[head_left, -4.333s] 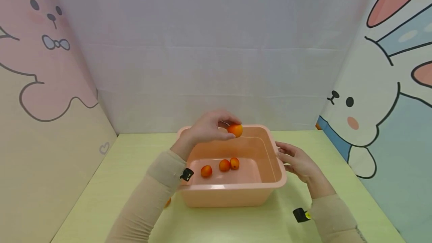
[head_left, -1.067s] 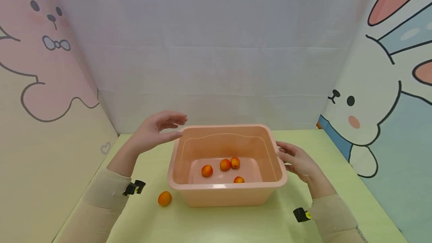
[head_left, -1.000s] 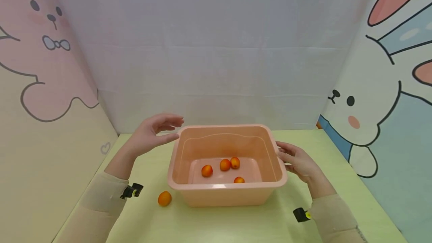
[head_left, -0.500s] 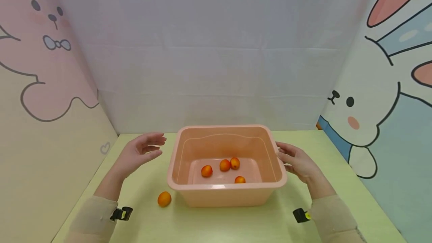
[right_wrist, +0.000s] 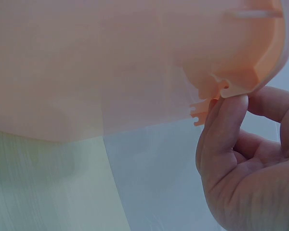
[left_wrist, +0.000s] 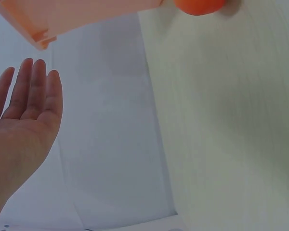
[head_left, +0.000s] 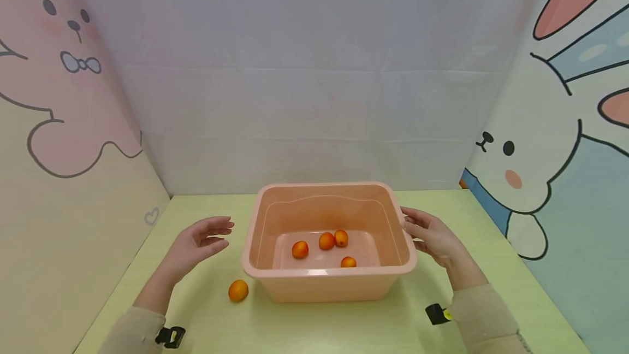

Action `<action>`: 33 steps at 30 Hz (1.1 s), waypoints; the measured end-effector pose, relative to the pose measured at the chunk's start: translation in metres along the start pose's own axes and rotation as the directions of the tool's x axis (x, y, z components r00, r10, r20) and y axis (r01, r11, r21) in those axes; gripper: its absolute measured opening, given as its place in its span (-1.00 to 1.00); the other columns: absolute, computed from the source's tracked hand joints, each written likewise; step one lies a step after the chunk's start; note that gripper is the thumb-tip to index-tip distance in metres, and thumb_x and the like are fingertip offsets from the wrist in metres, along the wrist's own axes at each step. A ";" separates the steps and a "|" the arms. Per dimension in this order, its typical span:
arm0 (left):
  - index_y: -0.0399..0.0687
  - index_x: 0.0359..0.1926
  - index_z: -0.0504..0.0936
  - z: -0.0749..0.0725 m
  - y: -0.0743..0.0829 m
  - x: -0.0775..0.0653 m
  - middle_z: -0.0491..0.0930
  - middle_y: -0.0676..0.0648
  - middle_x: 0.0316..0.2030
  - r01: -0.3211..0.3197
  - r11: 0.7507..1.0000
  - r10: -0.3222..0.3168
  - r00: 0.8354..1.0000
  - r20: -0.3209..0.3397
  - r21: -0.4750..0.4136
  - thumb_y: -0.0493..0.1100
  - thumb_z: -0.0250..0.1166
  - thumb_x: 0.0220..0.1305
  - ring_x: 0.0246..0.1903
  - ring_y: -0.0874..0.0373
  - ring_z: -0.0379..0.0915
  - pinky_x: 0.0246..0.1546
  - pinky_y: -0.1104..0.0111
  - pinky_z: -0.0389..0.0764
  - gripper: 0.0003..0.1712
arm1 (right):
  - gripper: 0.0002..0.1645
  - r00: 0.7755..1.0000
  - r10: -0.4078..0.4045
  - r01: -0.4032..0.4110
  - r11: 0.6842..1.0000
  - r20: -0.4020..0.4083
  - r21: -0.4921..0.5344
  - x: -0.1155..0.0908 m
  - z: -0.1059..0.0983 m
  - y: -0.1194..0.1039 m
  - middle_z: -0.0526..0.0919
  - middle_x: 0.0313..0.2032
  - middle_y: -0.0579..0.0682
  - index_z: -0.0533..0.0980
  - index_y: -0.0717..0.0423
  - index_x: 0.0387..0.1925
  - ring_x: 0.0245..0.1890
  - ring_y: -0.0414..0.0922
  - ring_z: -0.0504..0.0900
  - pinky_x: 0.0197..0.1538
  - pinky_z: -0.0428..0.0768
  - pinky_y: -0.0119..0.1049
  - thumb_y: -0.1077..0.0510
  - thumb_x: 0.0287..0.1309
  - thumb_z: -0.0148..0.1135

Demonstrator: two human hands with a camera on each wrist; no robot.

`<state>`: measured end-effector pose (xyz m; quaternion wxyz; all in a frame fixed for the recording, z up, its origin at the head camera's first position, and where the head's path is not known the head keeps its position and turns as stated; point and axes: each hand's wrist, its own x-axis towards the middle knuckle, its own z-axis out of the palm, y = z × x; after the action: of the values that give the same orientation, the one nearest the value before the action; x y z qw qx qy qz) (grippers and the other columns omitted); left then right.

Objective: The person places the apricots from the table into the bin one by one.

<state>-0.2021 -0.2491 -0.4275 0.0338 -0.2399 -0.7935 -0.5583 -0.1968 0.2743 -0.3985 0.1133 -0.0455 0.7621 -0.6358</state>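
Note:
A peach-coloured plastic basin [head_left: 329, 284] stands on the table, several small orange-red fruits [head_left: 300, 249] lying on its floor. One orange fruit [head_left: 238, 290] is on the table by the basin's front left corner; the left wrist view catches part of this fruit [left_wrist: 199, 4] at its top edge. My left hand [head_left: 199, 242] hovers left of the basin, fingers loosely extended and holding nothing. That palm and the straight fingers show in the left wrist view. At the basin's right rim my right hand [head_left: 434, 235] holds the edge; its curled fingers [right_wrist: 226, 125] meet the rim's underside in the right wrist view.
The pale green-yellow table [head_left: 314, 326] extends around the basin. A white sheet [head_left: 314, 81] hangs behind it. Side panels carry cartoon drawings: a pink animal [head_left: 73, 102] at left and a white rabbit [head_left: 530, 157] at right.
My left hand had an orange fruit above the basin; that fruit now lies inside, near the front wall. The empty left hand has moved left and down towards the table. My right hand stays put.

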 end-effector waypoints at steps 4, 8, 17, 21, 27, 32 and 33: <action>-0.30 0.29 0.44 0.002 -0.012 -0.006 0.50 -0.39 0.13 -0.005 1.000 0.006 0.999 0.046 -0.006 -0.38 0.33 0.28 0.04 0.15 0.55 0.02 0.39 0.59 -0.44 | -0.22 1.000 -0.004 0.004 1.000 0.002 0.004 0.000 -0.001 0.000 0.38 0.19 0.30 0.01 0.35 0.50 -0.09 -0.20 0.56 -0.04 0.64 -0.32 0.08 0.48 0.06; -0.28 0.30 0.43 0.006 -0.026 -0.011 0.49 -0.37 0.17 -0.018 1.000 0.019 0.992 0.123 -0.008 -0.38 0.34 0.26 0.10 0.07 0.51 0.07 0.31 0.57 -0.41 | -0.22 1.000 -0.006 0.006 1.000 -0.001 0.002 0.001 -0.001 0.001 0.38 0.18 0.29 0.01 0.35 0.50 -0.10 -0.20 0.56 -0.05 0.64 -0.32 0.08 0.47 0.07; -0.31 0.30 0.42 0.010 -0.045 -0.022 0.50 -0.13 0.23 -0.007 1.000 0.009 0.969 0.247 -0.012 -0.44 0.38 0.18 0.16 0.24 0.43 0.14 0.29 0.53 -0.35 | -0.22 1.000 -0.005 0.005 1.000 0.002 0.006 0.001 -0.002 0.002 0.40 0.16 0.26 0.02 0.34 0.50 -0.10 -0.19 0.56 -0.05 0.64 -0.31 0.08 0.47 0.07; -0.27 0.30 0.44 0.009 -0.049 -0.024 0.50 0.12 0.22 0.010 1.000 -0.013 0.959 0.284 0.013 -0.41 0.41 0.15 0.16 0.34 0.41 0.15 0.29 0.52 -0.33 | -0.22 1.000 -0.008 0.008 1.000 0.004 0.009 0.001 -0.002 0.002 0.40 0.17 0.27 0.02 0.34 0.50 -0.11 -0.18 0.56 -0.06 0.64 -0.31 0.08 0.47 0.07; -0.25 0.30 0.46 0.007 -0.056 -0.026 0.50 0.15 0.21 0.049 0.997 -0.068 0.937 0.342 0.063 -0.30 0.44 0.16 0.15 0.38 0.38 0.15 0.29 0.51 -0.33 | -0.23 1.000 -0.015 0.015 1.000 0.007 0.016 0.001 -0.002 0.001 0.42 0.16 0.25 0.02 0.36 0.49 -0.12 -0.20 0.57 -0.06 0.64 -0.32 0.10 0.48 0.06; -0.25 0.31 0.46 0.008 -0.062 -0.029 0.49 0.09 0.23 0.115 0.992 -0.127 0.913 0.388 0.055 -0.26 0.45 0.16 0.15 0.39 0.37 0.19 0.34 0.46 -0.31 | -0.23 1.000 -0.009 0.009 1.000 0.002 0.012 0.000 -0.001 0.000 0.45 0.15 0.21 0.03 0.35 0.49 -0.12 -0.19 0.57 -0.06 0.65 -0.31 0.09 0.47 0.07; -0.26 0.30 0.46 0.009 -0.063 -0.030 0.49 0.05 0.23 0.121 0.991 -0.131 0.910 0.394 0.050 -0.26 0.46 0.15 0.15 0.38 0.38 0.20 0.34 0.46 -0.31 | -0.24 1.000 -0.009 0.009 1.000 0.001 0.009 0.001 -0.002 0.001 0.45 0.14 0.20 0.03 0.36 0.49 -0.12 -0.18 0.57 -0.06 0.65 -0.31 0.09 0.47 0.07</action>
<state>-0.1998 -0.2676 -0.4949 -0.1607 -0.2958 -0.8044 -0.4896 -0.1977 0.2758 -0.3989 0.1113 -0.0489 0.7589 -0.6398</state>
